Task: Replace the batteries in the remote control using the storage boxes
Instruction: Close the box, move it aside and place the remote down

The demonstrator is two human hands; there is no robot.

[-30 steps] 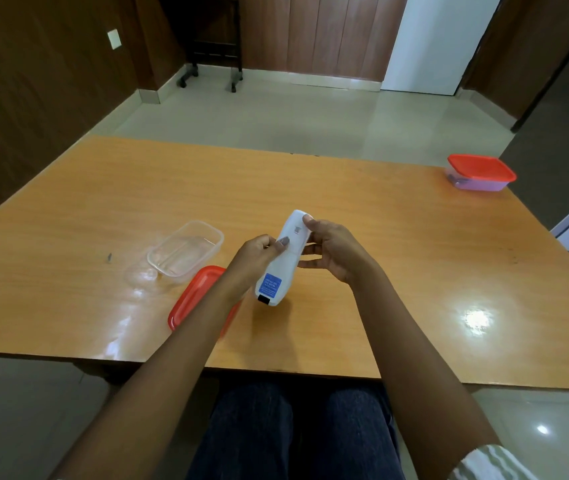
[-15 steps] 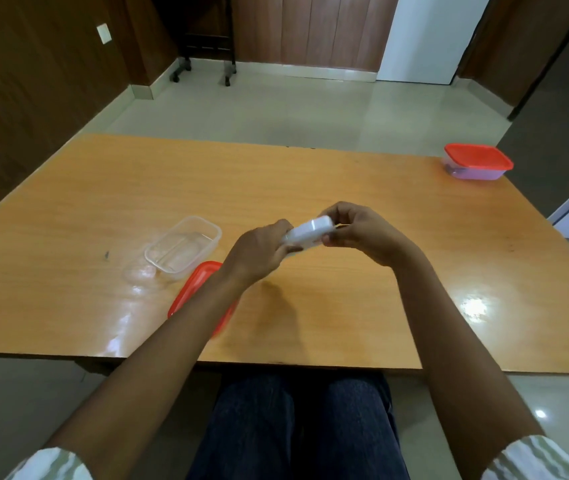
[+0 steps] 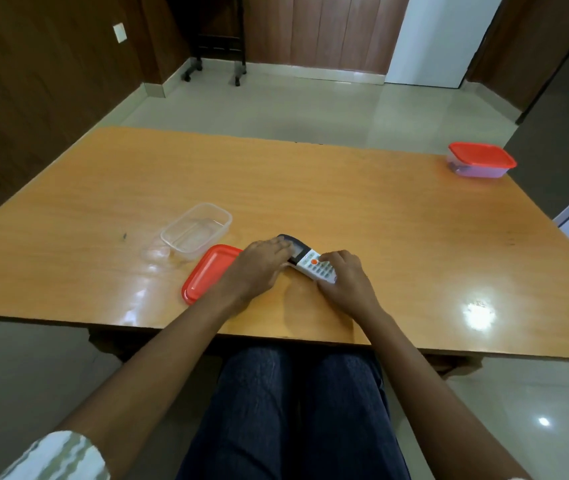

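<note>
Head view, seated person at a wide orange-brown wooden surface [image 3: 345, 188]. Dark-trousered legs [image 3: 293, 410] show below its near edge, and both bare forearms reach forward over that edge; a pale patterned sleeve [image 3: 54, 455] is visible at the lower left.

A closed storage box [image 3: 480, 168], clear with a red lid on top, stands at the far right corner of the surface, well apart from everything else. An open clear storage box [image 3: 196, 230] sits left of centre; nothing can be made out inside it. A loose red lid [image 3: 212, 271] lies flat just beside this box on its near side, and the left wrist lies partly across the lid's right end.

The left hand [image 3: 262, 261] lies over the dark display end of the remote control [image 3: 310, 263], fingers nearly straight and resting on top; the thumb is hidden. The right hand [image 3: 345, 278] holds the near, keypad end, its fingers curled over the top and the thumb against the near edge.

The remote control lies keypad up on the surface near the centre, between the two hands, angled from far left to near right, just right of the loose red lid. An orange button [image 3: 314, 261] shows at the top of the white keypad, just beside the right fingertips.
</note>
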